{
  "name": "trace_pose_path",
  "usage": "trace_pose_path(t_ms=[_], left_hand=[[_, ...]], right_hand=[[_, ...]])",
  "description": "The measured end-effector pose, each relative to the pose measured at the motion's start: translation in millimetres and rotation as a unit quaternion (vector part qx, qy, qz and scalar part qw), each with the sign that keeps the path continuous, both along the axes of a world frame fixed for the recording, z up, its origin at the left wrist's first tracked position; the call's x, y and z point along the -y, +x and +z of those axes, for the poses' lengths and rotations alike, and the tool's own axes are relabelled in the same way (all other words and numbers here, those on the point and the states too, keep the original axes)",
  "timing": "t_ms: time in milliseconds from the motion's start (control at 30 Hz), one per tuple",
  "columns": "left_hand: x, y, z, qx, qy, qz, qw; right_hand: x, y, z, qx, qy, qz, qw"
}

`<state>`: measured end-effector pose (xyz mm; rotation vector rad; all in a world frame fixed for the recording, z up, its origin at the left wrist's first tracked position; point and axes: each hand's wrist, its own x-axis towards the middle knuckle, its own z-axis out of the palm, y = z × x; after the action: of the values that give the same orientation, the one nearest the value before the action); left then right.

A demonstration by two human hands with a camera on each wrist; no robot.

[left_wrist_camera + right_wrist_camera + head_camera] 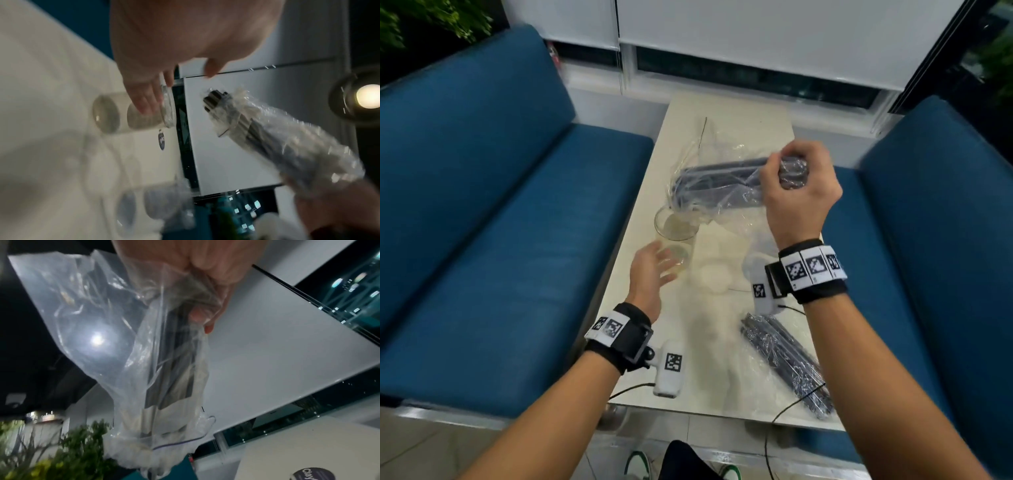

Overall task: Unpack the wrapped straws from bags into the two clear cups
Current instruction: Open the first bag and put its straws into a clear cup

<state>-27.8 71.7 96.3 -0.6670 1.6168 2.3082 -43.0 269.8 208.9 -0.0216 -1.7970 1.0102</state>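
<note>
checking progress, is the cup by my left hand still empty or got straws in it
Empty: the clear cup stands upright with nothing inside; the straws are in the bag held by the right hand.

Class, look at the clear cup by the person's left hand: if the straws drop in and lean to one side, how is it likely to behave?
The clear cup looks thin-walled, tall and empty, so probably light and apt to tip. The left hand is open beside it, likely ready to steady it. The bag of straws, gripped by the right hand, hangs floppy, so straws may slide out unevenly.
</note>
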Motion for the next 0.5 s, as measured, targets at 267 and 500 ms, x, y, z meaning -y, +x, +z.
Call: trace_pose_path(t_ms=[267,500], left_hand=[[-8,-70,-40,-0.129,-0.455,-0.179,0.863],[-12,-97,-63,-0.174,-0.462,-0.149,0.857]], right_hand=[[15,-39,-42,0.119,0.165,0.117,0.972],[19,-61,-33,0.165,0.225,0.146,0.949]])
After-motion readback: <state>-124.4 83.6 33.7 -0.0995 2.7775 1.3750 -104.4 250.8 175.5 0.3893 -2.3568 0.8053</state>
